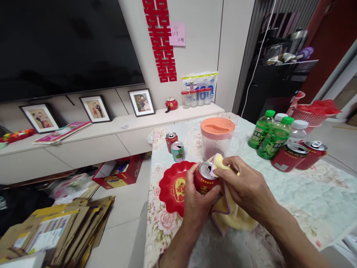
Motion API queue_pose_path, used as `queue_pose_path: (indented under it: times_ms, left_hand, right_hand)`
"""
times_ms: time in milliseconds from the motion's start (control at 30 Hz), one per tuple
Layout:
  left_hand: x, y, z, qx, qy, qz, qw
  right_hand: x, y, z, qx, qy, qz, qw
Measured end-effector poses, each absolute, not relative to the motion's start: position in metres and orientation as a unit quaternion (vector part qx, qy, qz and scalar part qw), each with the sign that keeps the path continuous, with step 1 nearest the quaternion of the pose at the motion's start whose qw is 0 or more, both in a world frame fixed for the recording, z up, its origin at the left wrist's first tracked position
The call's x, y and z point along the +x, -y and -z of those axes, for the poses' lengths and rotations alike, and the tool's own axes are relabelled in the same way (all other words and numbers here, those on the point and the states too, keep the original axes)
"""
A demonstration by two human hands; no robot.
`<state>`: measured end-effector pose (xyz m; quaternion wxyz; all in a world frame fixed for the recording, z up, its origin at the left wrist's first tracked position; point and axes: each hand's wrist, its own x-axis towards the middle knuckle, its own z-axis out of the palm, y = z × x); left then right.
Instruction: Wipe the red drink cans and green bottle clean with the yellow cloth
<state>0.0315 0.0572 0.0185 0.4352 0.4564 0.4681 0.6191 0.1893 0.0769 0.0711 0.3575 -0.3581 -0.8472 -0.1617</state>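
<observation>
My left hand [197, 197] is wrapped round a red drink can [205, 181] whose top opening faces up. With my right hand [244, 182] I pinch a yellow cloth [235, 216] with a purple edge, pressing a bunched part of it against the can's rim. The rest of the cloth hangs down onto the table. Left of the can lies a red scalloped plate [166, 186] with a gold print. Just behind my hands stands a clear plastic pitcher [213, 145] with an orange lid.
A small red can [170, 140] and a green can [177, 152] stand beyond the plate. To the right are green-labelled bottles [275, 137] and two larger red cans [288, 158]. A pink basket [309, 113] is behind them. Flattened cardboard [64, 230] lies on the floor at left.
</observation>
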Motion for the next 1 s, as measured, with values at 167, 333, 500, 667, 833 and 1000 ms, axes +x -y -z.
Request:
queue_pose_path:
  times_ms: [167, 333, 500, 667, 833, 1000]
  left_hand:
    - [0.033, -0.058, -0.021, 0.460, -0.493, -0.622, 0.398]
    - [0.034, -0.057, -0.016, 0.424, -0.447, -0.642, 0.457]
    - [0.034, -0.056, -0.013, 0.390, -0.375, -0.653, 0.530]
    - [0.031, -0.050, -0.020, 0.406, -0.370, -0.630, 0.549]
    - [0.029, -0.050, -0.020, 0.424, -0.427, -0.638, 0.481]
    - [0.026, -0.056, -0.013, 0.406, -0.464, -0.647, 0.448]
  right_hand:
    - [0.183, -0.071, -0.077, -0.335, 0.852, 0.136, 0.378]
    - [0.187, -0.079, -0.075, -0.300, 0.850, 0.041, 0.431]
    - [0.175, -0.089, -0.062, -0.355, 0.751, -0.121, 0.544]
    - [0.164, -0.093, -0.049, -0.430, 0.676, -0.190, 0.567]
    - [0.165, -0.093, -0.047, -0.423, 0.697, -0.159, 0.557]
    - [0.156, -0.079, -0.054, -0.377, 0.727, -0.109, 0.563]
